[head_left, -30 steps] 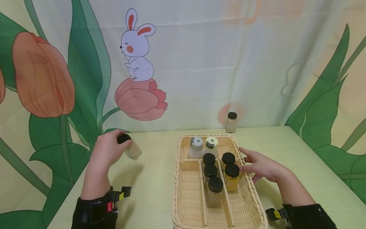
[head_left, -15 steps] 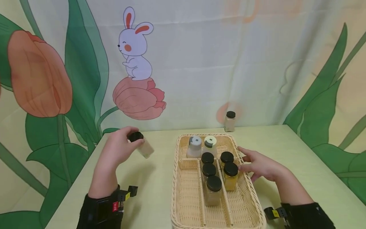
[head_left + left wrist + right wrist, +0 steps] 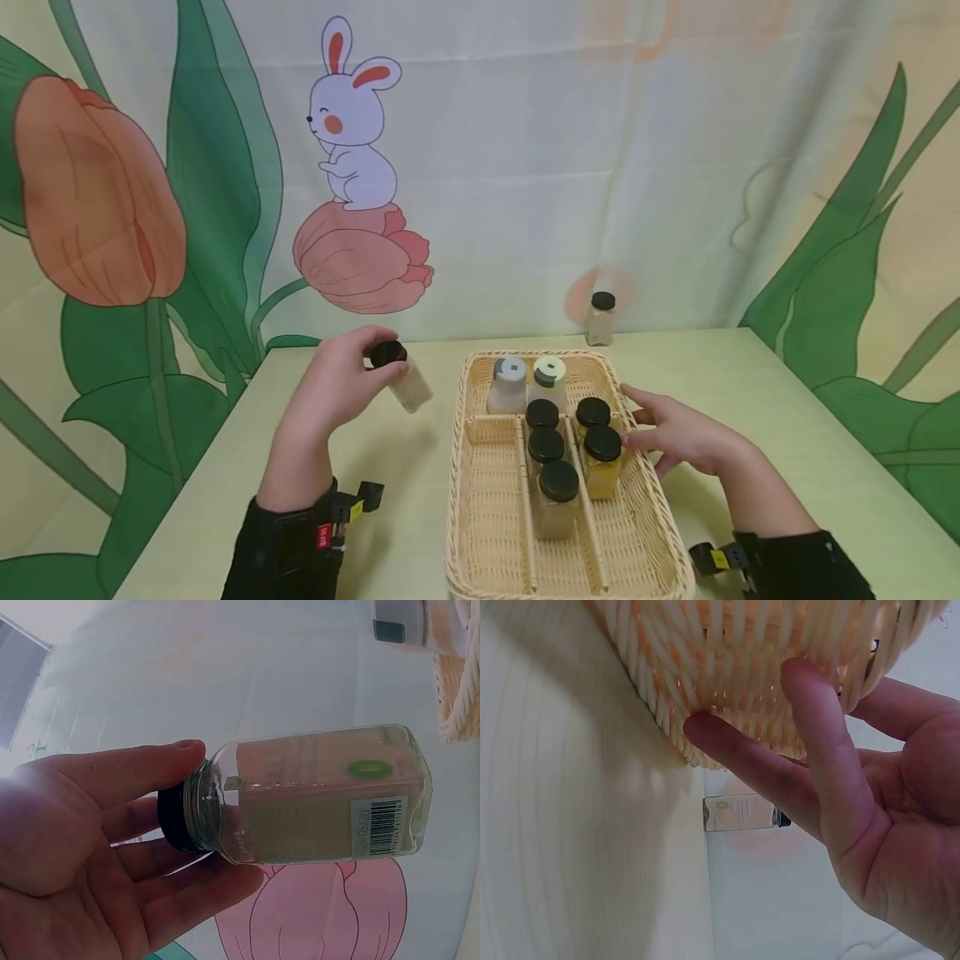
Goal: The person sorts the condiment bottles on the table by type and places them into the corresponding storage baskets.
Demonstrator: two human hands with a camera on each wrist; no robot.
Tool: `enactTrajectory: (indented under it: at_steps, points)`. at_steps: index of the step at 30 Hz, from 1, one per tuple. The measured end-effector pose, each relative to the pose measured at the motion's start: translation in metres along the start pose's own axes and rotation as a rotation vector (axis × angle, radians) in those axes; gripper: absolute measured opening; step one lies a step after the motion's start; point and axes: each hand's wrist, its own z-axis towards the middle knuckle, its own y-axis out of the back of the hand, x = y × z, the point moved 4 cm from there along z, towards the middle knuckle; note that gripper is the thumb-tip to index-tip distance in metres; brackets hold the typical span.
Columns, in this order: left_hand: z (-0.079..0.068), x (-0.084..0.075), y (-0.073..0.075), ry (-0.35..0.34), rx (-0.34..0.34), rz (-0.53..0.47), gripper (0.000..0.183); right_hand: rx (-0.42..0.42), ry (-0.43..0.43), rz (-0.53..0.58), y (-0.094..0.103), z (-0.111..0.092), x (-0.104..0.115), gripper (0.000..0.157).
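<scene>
My left hand point(image 3: 344, 374) grips a glass spice jar point(image 3: 322, 796) by its black lid, thumb on one side and fingers on the other. Tilted above the table left of the basket, the jar has pale powder inside and a barcode label. My right hand point(image 3: 686, 435) touches the right side of the woven basket point(image 3: 457, 500) with extended fingers. In the right wrist view, two fingertips point(image 3: 705, 733) rest against its outer wall. Several black-lidded jars point(image 3: 557, 504) stand in the middle and right compartments. Two pale-capped bottles point(image 3: 508, 385) occupy the back section.
Another black-lidded jar point(image 3: 600, 319) stands at the table's back edge, against the printed curtain point(image 3: 480, 167). The light table point(image 3: 390, 525) extends on both sides of the basket, whose raised dividers point(image 3: 527, 500) separate its compartments.
My left hand has carried the tilted jar rightward, closer to the basket. My right hand stays at the basket's side, and the view has shifted slightly.
</scene>
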Motion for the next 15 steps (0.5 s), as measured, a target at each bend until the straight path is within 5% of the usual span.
enactTrajectory:
  at_steps: [15]
  points:
    - [0.0019, -0.0107, -0.0096, -0.053, 0.034, -0.053, 0.036, 0.002, 0.002, 0.001, 0.0007, -0.0006, 0.0008, 0.093]
